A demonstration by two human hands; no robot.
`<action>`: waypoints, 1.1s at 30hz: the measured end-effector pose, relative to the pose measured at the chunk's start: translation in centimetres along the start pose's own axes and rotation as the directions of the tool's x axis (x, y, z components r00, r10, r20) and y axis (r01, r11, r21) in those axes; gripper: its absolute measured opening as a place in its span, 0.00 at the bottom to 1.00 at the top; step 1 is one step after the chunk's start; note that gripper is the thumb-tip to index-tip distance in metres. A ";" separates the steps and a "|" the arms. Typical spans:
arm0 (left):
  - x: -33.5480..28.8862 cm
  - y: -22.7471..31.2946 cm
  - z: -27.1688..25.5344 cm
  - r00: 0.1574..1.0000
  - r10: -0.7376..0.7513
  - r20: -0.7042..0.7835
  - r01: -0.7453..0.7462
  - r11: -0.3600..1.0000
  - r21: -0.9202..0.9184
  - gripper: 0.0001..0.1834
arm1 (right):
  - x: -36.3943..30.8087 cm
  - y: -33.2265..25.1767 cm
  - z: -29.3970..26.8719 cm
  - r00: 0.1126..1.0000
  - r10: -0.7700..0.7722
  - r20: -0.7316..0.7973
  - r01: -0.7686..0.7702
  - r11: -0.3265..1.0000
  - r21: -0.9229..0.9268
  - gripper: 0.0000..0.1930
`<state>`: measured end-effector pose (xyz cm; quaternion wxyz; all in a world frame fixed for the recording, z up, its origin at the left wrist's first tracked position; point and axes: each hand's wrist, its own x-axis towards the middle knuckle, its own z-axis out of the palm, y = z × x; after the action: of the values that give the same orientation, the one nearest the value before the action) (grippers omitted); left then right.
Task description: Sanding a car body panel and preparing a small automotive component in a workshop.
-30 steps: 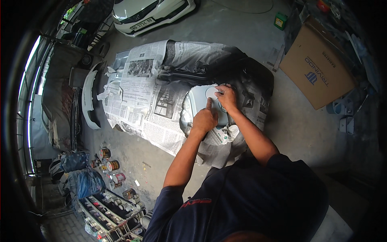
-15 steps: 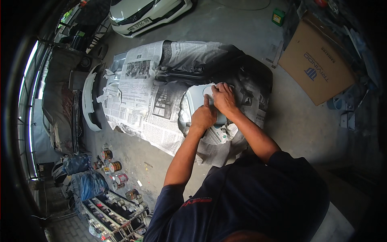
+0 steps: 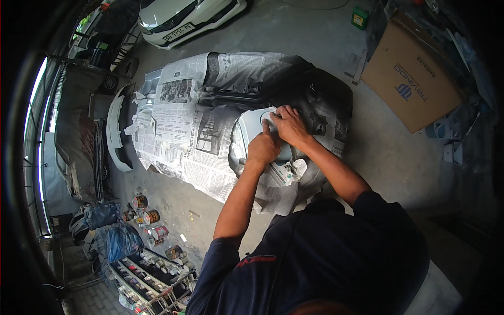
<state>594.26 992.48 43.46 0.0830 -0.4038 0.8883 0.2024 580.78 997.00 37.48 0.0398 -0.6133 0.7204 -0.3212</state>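
A pale grey painted panel point(image 3: 253, 124) shows through a ragged opening in the newspaper covering point(image 3: 176, 128) of a large car body part. My left hand point(image 3: 263, 148) rests on the panel, index finger stretched forward, its other fingers curled and partly hidden. Close beside it, my right hand point(image 3: 290, 126) lies over the far right edge of the opening, fingers spread and bent against the surface. The fingertips of both hands nearly meet by a faint rounded outline on the panel. Nothing held shows in either hand. Torn, crumpled paper point(image 3: 295, 169) lies by the opening's near edge.
A white car point(image 3: 181, 23) stands at the far left, with a loose white bumper point(image 3: 116, 131) nearer. Several paint cans point(image 3: 151, 217) and a rack of small containers point(image 3: 149, 278) are at lower left. A cardboard box point(image 3: 412, 73) and green jug point(image 3: 360, 18) stand right.
My right hand's fingers have shifted slightly left along the panel edge, closer to my left index finger. The whole view has moved a little; the covered part stays in place.
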 end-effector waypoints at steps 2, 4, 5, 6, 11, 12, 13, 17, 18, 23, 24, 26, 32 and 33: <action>-0.5 0.3 0.0 1.000 -0.017 -0.007 0.017 1.000 0.017 0.46 | -0.5 -0.2 0.3 0.995 -0.050 -0.083 0.055 0.996 0.066 0.18; -1.0 0.6 0.0 1.000 -0.016 -0.019 0.016 1.000 0.021 0.46 | -1.1 -0.2 0.7 0.989 0.020 -0.143 -0.001 0.991 0.136 0.21; 0.1 0.5 -0.4 0.999 -0.042 0.014 0.041 0.998 0.042 0.44 | -1.4 -0.2 0.9 0.977 0.111 -0.182 -0.074 0.977 0.199 0.24; -1.4 0.9 0.0 0.999 -0.039 -0.005 0.039 0.998 0.045 0.44 | -1.7 -0.2 1.2 0.979 0.104 -0.173 -0.066 0.975 0.210 0.24; -2.7 1.3 0.2 0.997 -0.059 0.054 0.054 0.995 0.086 0.43 | -2.4 -0.2 2.6 0.964 0.190 -0.183 -0.133 0.949 0.285 0.20; -1.4 1.1 -0.2 0.993 -0.077 0.084 0.071 0.994 0.078 0.42 | -2.4 -0.2 2.8 0.965 0.158 -0.211 -0.093 0.952 0.291 0.20; -2.6 1.3 0.2 0.995 -0.074 0.065 0.069 0.994 0.085 0.42 | -2.3 -0.2 2.9 0.957 0.192 -0.216 -0.108 0.932 0.346 0.19; -1.0 1.3 -0.1 0.993 -0.091 0.076 0.082 0.990 0.111 0.43 | -1.7 -0.4 3.3 0.932 0.293 -0.213 -0.171 0.874 0.455 0.19; -1.1 1.4 -0.1 0.992 -0.093 0.084 0.083 0.990 0.112 0.45 | -1.4 -0.5 3.3 0.935 0.286 -0.211 -0.164 0.873 0.459 0.19; 0.3 1.6 -0.1 0.994 -0.079 0.080 0.065 0.984 0.164 0.44 | -0.9 -0.2 3.1 0.927 0.298 -0.229 -0.186 0.894 0.408 0.18; -1.3 1.9 0.4 0.994 -0.089 0.066 0.077 0.982 0.171 0.44 | -1.0 0.0 3.0 0.925 0.305 -0.227 -0.186 0.884 0.429 0.17; -1.1 1.9 0.6 0.994 -0.094 0.049 0.083 0.979 0.186 0.44 | -1.8 0.4 2.6 0.900 0.351 -0.260 -0.195 0.855 0.480 0.16; 0.4 1.0 0.8 0.995 -0.097 0.013 0.093 0.975 0.203 0.42 | -4.5 0.5 1.6 0.909 0.324 -0.264 -0.190 0.883 0.430 0.17; -1.9 1.3 1.3 0.995 -0.068 0.070 0.048 0.966 0.252 0.40 | -4.5 0.3 1.5 0.928 0.315 -0.201 -0.220 0.895 0.387 0.18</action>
<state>594.49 995.12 43.23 0.1739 -0.4078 0.8905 0.1020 582.29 1000.53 34.64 0.1004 -0.4427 0.7268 -0.5154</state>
